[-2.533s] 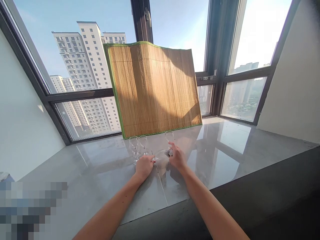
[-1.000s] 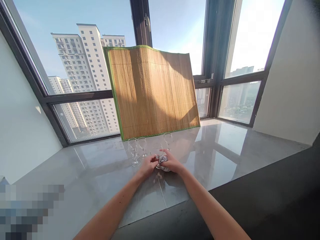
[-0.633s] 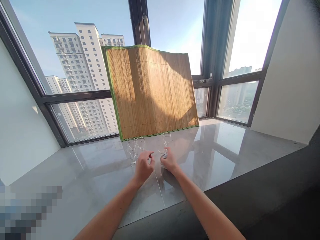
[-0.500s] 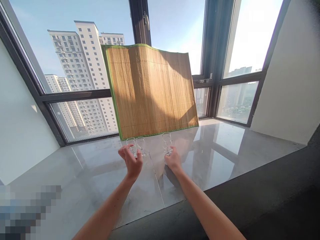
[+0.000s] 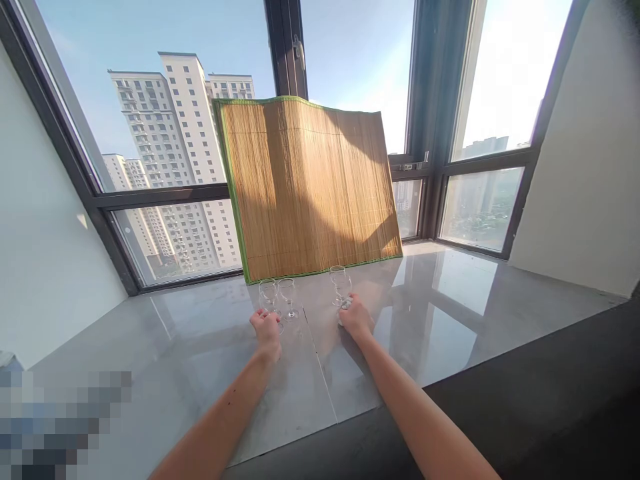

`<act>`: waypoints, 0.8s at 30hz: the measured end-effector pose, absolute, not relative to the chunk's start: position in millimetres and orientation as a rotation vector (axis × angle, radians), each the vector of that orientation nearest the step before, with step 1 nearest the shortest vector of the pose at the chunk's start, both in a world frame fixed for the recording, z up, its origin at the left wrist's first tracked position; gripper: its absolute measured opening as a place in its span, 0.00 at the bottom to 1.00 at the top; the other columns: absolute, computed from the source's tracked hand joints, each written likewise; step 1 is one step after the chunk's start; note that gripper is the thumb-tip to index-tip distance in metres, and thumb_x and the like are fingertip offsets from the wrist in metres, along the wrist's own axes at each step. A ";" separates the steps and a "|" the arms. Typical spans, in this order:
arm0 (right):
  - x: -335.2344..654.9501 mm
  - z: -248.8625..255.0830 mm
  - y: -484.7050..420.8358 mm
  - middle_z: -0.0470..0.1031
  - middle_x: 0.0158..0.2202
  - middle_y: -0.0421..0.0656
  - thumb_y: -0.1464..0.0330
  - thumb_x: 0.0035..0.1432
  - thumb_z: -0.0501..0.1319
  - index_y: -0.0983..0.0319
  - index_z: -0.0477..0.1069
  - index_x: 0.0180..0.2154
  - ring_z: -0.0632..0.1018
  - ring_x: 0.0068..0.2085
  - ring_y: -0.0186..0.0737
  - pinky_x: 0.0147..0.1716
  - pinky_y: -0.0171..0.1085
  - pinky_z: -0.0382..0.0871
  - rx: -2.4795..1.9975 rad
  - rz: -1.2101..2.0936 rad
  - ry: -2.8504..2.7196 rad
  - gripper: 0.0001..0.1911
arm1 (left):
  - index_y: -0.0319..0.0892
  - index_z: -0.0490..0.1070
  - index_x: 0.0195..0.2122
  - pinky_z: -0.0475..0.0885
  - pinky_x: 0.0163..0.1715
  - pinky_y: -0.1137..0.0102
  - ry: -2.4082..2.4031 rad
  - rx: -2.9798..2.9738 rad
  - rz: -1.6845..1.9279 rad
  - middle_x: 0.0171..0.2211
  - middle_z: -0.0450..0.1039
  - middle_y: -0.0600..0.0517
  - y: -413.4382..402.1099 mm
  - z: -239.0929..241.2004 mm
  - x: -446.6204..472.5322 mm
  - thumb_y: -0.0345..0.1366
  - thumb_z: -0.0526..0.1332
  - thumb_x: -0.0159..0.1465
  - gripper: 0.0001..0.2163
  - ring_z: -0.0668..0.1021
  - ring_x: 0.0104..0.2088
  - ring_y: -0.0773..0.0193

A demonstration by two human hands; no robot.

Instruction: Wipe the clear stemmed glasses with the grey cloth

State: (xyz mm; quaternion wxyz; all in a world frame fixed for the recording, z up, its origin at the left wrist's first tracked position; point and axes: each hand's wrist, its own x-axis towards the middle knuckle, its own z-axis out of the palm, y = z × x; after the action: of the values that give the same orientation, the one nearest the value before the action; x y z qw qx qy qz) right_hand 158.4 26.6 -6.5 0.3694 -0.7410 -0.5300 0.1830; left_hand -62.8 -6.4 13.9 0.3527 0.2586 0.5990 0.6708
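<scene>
Three small clear stemmed glasses stand on the grey stone sill: a left glass (image 5: 269, 293), a second glass (image 5: 288, 297) right beside it, and a right glass (image 5: 339, 282) set apart. My left hand (image 5: 267, 328) is curled closed around the foot of the left glass. My right hand (image 5: 356, 319) rests on the sill just in front of the right glass, closed on a small grey cloth (image 5: 345, 304) that peeks out at the fingertips.
A bamboo mat with green edging (image 5: 310, 187) leans upright against the window behind the glasses. The polished grey sill (image 5: 450, 300) stretches left and right, with a dark front edge (image 5: 525, 400). White walls stand at both ends.
Both hands were together on a glass with the cloth. My left hand then opened, swung left and closed at the left glass's foot. My right hand stayed by the right glass with the cloth.
</scene>
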 end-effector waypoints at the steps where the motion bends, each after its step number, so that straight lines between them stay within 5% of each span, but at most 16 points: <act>1: 158.2 -6.7 28.8 0.77 0.44 0.48 0.66 0.53 0.57 0.56 0.61 0.58 0.78 0.45 0.49 0.41 0.40 0.66 -1.899 0.469 -1.370 0.29 | 0.47 0.57 0.42 0.64 0.44 0.63 1.546 0.666 1.725 0.41 0.64 0.53 -6.4 12.9 -62.1 0.26 0.59 0.47 0.21 0.70 0.43 0.62; 7: 157.6 -7.2 37.0 0.78 0.42 0.46 0.66 0.52 0.58 0.55 0.60 0.58 0.78 0.44 0.48 0.39 0.38 0.66 -1.876 0.481 -1.411 0.30 | 0.45 0.61 0.38 0.65 0.43 0.64 1.508 0.686 1.680 0.36 0.67 0.53 -7.2 12.4 -59.8 0.29 0.60 0.51 0.14 0.71 0.40 0.62; 24: 161.5 -8.4 18.7 0.78 0.41 0.47 0.70 0.52 0.57 0.61 0.61 0.56 0.78 0.43 0.45 0.36 0.35 0.65 -1.817 0.449 -1.383 0.28 | 0.45 0.62 0.41 0.67 0.33 0.68 1.583 0.811 1.646 0.36 0.70 0.52 -9.7 9.4 -54.8 0.31 0.63 0.53 0.15 0.74 0.34 0.64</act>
State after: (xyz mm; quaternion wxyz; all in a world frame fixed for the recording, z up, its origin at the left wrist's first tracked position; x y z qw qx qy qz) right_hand 161.5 18.7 -8.4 0.3963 -0.7168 -0.5456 0.1773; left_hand -54.8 -9.7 9.4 0.3515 0.3133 0.6115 0.6359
